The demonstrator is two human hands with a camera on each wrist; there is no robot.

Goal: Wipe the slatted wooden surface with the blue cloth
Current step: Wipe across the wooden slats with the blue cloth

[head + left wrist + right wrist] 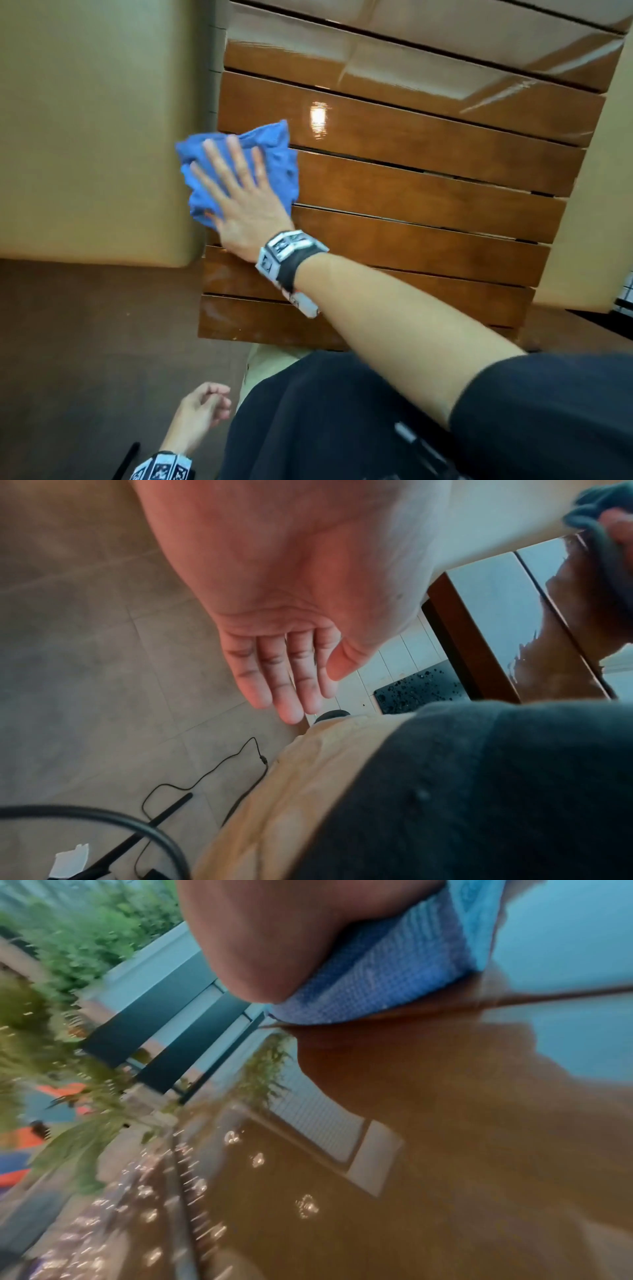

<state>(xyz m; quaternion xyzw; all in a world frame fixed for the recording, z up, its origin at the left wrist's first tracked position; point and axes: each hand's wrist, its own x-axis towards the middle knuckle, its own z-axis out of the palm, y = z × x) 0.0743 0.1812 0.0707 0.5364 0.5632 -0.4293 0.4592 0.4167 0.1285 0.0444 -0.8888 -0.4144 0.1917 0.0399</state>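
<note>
The slatted wooden surface [411, 178] is hard, glossy, likely slick; my right hand [239, 202] presses flat, fingers spread, on the blue cloth [274, 154] at its left edge; soft, light, best pinned under the palm; my left hand [202, 407] hangs relaxed, empty.

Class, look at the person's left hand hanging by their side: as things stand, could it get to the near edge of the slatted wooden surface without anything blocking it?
Probably yes. The left hand hangs open and holds nothing, beside the slatted wooden surface, with only bare floor between. The right hand, pressing the blue cloth, is farther up.
</note>
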